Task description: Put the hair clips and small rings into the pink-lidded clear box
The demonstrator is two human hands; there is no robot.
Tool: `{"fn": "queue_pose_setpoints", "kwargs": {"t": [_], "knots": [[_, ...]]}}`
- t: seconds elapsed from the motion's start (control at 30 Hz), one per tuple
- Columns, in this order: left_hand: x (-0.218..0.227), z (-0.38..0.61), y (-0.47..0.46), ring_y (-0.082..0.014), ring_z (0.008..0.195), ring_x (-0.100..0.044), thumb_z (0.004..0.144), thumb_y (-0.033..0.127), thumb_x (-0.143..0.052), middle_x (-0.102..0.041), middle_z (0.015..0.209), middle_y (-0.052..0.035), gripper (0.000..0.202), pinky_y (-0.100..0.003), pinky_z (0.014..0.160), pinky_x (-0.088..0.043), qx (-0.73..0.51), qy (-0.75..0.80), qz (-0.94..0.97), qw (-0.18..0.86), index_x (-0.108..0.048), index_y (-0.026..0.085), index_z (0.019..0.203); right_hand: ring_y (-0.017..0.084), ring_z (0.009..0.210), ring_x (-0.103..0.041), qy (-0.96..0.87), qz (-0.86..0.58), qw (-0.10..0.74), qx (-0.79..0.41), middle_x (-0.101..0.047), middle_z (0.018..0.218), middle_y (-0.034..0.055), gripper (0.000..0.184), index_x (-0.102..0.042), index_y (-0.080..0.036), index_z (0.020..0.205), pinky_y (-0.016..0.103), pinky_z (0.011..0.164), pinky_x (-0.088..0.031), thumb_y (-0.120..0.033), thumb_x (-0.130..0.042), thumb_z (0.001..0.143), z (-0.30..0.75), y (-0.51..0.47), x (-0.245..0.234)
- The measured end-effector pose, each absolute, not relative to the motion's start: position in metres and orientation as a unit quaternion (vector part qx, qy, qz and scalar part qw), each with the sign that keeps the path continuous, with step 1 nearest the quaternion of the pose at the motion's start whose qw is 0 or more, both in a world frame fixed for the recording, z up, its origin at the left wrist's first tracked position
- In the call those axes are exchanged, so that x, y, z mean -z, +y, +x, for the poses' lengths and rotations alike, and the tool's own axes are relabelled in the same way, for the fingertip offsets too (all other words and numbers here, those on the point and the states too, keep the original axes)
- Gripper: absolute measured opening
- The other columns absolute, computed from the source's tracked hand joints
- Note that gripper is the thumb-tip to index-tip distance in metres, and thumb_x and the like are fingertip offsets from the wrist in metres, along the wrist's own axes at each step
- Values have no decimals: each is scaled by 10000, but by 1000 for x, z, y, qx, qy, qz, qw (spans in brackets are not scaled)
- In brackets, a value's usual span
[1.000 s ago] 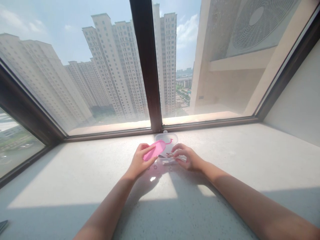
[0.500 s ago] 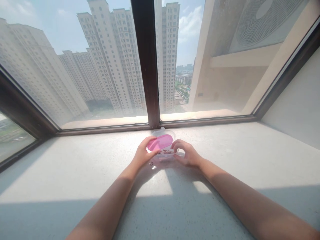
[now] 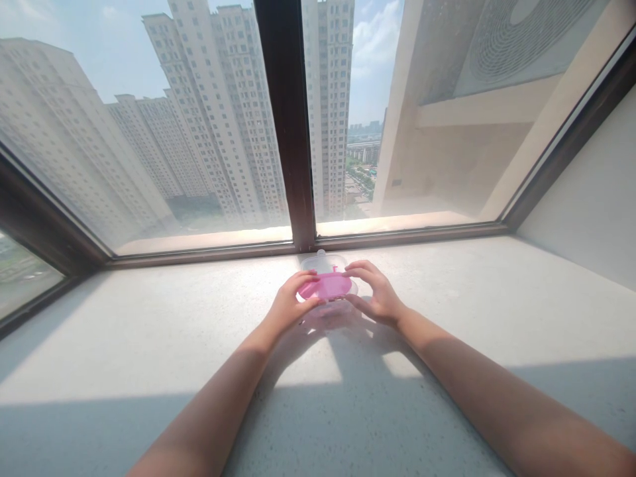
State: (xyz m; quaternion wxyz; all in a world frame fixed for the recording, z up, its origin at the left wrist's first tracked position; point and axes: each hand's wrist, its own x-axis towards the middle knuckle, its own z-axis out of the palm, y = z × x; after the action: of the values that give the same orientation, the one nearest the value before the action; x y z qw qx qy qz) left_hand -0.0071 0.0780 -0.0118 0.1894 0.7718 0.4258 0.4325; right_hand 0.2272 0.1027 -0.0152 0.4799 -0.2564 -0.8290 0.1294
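Observation:
A translucent pink oval plastic piece (image 3: 326, 286) lies almost level over a clear plastic box (image 3: 330, 309). My left hand (image 3: 289, 299) grips its left end, thumb in front and fingers behind. At the other end, my right hand (image 3: 380, 295) has its thumb and fingers curved around the edge. Behind the pink piece, the box's clear lid (image 3: 318, 263) stands raised, with its small tab toward the window. Small dark bits show under the pink piece's front edge, too small to name; most of the box's inside is hidden.
The pale speckled sill (image 3: 163, 338) spreads to both sides, partly in shadow toward me. A dark window frame (image 3: 293, 132) rises just behind the box, with glass on either side. A white wall (image 3: 586, 212) bounds the right.
The pink piece has shifted slightly right and levelled out over the box. My right hand has moved from the box's right side up to the pink piece's right end.

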Motion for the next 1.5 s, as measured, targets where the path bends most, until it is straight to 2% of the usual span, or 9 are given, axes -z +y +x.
{"fn": "queue_pose_setpoints", "kwargs": {"t": [0.07,0.13,0.27,0.4,0.67,0.83,1.1,1.3,1.5], "knots": [[13,-6,77,-260,1172,-531,721,259,-725,-599,1230,-109,383,-439,1021,-406,-431,430,770,191,-636,202,1089,280,1098,-526,-848,-244,449,-137,-553,1170,129,337,-627,-205,1105,444,932,-440,-365,-625,808,228,105,19],[14,-6,77,-259,1185,-523,735,249,-710,-598,1241,-102,423,-441,1028,-400,-428,433,769,197,-610,207,1144,273,1118,-535,-858,-237,433,-144,-559,1203,125,295,-661,-215,1086,436,941,-447,-345,-619,824,228,107,24],[16,-8,76,-244,1230,-490,828,286,-613,-569,1296,-94,371,-436,1057,-372,-418,415,778,217,-594,213,1191,255,1062,-584,-853,-238,442,-145,-611,1150,110,234,-699,-223,1035,424,920,-476,-322,-606,844,229,109,27],[16,-10,74,-218,1225,-497,901,295,-501,-551,1319,-95,280,-414,1057,-376,-431,418,772,210,-643,206,1126,250,1035,-601,-844,-245,454,-146,-633,1119,106,212,-717,-217,997,416,914,-486,-309,-628,828,231,108,26],[13,-12,73,-244,1042,-585,803,297,-647,-686,1090,-90,200,-445,943,-440,-420,426,797,78,-707,210,973,249,1012,-612,-837,-251,461,-153,-652,1055,103,174,-727,-212,950,414,898,-493,-265,-653,802,235,108,24],[12,-12,71,-240,1042,-584,786,272,-659,-687,1081,-82,178,-433,936,-449,-408,413,811,78,-719,226,948,253,1008,-618,-834,-247,465,-165,-651,1042,105,159,-731,-208,924,411,882,-502,-267,-668,790,237,110,24],[12,-14,66,-257,1123,-557,799,273,-634,-634,1168,-90,155,-441,978,-443,-409,437,793,114,-735,238,912,255,1051,-614,-838,-232,458,-184,-649,1133,106,175,-734,-223,963,432,915,-498,-279,-631,832,234,110,28],[10,-15,66,-247,1125,-556,801,274,-639,-603,1202,-86,225,-428,974,-451,-418,431,790,125,-701,259,1017,254,1036,-628,-827,-236,473,-192,-667,1103,103,175,-735,-231,967,431,908,-510,-264,-618,841,232,107,28],[12,-17,68,-244,1122,-555,787,306,-662,-608,1191,-102,343,-410,982,-444,-430,425,786,130,-645,212,1117,252,1039,-625,-825,-235,477,-191,-666,1094,102,169,-737,-226,960,425,905,-513,-247,-625,836,232,107,26]]}}
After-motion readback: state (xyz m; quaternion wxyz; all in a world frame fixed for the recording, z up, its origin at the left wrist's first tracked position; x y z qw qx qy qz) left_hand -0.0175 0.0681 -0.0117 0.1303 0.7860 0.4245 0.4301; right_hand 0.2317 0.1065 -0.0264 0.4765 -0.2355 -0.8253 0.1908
